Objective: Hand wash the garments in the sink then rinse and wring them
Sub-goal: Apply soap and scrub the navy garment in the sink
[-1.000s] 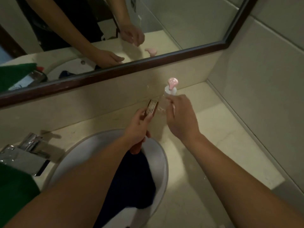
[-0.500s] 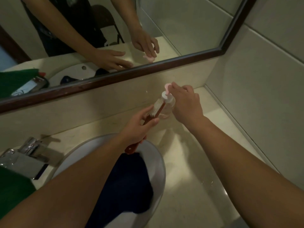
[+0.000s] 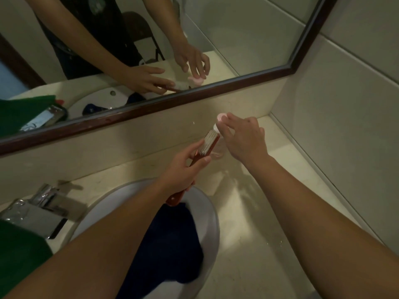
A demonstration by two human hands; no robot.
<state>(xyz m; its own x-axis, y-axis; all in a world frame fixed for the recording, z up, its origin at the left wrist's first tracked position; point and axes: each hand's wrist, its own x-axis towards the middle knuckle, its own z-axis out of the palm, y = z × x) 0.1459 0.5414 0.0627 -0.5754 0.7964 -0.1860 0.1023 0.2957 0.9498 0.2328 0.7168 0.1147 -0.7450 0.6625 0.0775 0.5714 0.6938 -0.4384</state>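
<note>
From my remote seat the biggest thing is the mirror (image 3: 151, 104) with its dark wooden frame. It reflects both arms and a black shirt with a pale round print, too blurred for me to read. Under it runs the beige counter (image 3: 248, 244), and the white sink (image 3: 210, 212) is set in its left part. The task's thing, a dark blue garment (image 3: 170, 244), lies bunched inside the sink against the right wall. It is nearer to me than both grips and neither one touches it. A chrome faucet (image 3: 41, 210) stands at the left of the sink, and a green cloth (image 3: 19, 251) lies in front of the faucet at the picture's edge. The left grip (image 3: 183, 171) is clamped on the red handle of a brush (image 3: 208, 142), above the far edge of the garment, with the white bristles raised to a clear pump bottle (image 3: 218, 151) on the counter. The right grip (image 3: 244, 139) is apart, its fingers loosely bent, and one fingertip rests on the pink pump head (image 3: 221, 116).
</note>
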